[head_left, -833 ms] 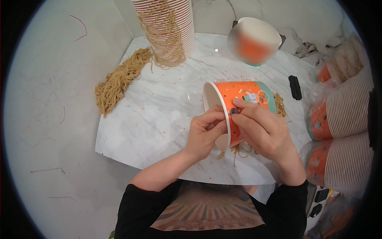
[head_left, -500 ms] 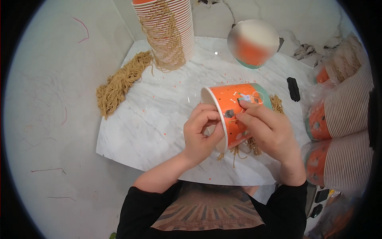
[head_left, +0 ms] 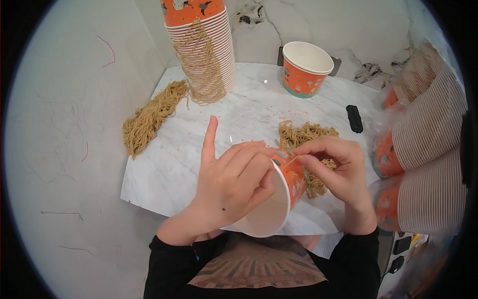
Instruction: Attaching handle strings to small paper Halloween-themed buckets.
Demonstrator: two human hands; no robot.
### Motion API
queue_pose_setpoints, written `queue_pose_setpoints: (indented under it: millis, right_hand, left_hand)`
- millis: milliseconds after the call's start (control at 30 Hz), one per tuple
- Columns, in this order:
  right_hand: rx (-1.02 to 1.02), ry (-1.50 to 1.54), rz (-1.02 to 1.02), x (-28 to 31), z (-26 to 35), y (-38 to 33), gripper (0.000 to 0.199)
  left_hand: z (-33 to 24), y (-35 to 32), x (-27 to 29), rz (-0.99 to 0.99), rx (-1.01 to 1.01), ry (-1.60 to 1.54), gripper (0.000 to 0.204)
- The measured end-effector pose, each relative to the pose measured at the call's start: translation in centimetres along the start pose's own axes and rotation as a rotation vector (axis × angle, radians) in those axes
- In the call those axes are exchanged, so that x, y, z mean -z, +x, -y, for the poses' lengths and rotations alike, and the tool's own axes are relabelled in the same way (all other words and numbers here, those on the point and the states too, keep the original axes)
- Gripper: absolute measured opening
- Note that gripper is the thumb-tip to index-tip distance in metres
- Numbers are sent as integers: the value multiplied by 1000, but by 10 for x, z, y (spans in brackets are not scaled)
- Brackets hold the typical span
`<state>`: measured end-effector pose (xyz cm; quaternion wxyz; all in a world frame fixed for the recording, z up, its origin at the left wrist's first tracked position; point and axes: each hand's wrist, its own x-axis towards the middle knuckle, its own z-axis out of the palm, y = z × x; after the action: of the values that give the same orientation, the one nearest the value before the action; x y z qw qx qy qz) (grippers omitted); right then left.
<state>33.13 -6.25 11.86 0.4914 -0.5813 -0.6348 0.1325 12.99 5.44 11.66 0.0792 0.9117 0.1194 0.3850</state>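
An orange paper bucket (head_left: 266, 214) with a white inside lies tipped in front of me, its mouth toward my body and left. My left hand (head_left: 231, 182) reaches over its rim, fingers on the outer wall and thumb at the opening; the little finger points up. My right hand (head_left: 336, 167) pinches a thin tan strand of string (head_left: 294, 160) against the printed side, between thumb and forefinger. Loose tan string (head_left: 303, 133) lies in a heap behind the bucket and beside my right hand. The bucket's base is partly hidden by my fingers.
A tall stack of buckets (head_left: 219, 55) with tan cord draped over it stands at the back left, beside a string bundle (head_left: 152, 119). Another bucket (head_left: 303, 82) stands upright at the back. A black object (head_left: 354, 118) lies at right, near bagged bucket stacks (head_left: 423, 134).
The bucket has come nearer my body and its mouth has turned toward me. My left hand has moved over its rim, little finger raised. The right hand now pulls a strand at its side.
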Motion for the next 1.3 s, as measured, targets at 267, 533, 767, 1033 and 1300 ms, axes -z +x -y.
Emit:
queue_pose_setpoints:
  millis: [267, 533, 767, 1033, 1300]
  right_hand:
    - [-172, 378, 191, -10, 24, -8, 30]
    - [-24, 204, 195, -8, 26, -14, 14]
    - [57, 225, 299, -5, 33, -13, 8]
    - [42, 253, 344, -7, 38, -9, 10]
    - [221, 214, 285, -13, 19, -1, 7]
  left_hand:
    - [-20, 10, 37, 402, 241, -107, 15]
    - [-8, -10, 14, 305, 339, -737, 11]
    - [11, -15, -14, 318, 94, -1229, 54]
    - [8, -9, 17, 504, 252, -1008, 45]
    - [43, 15, 76, 617, -84, -775, 11]
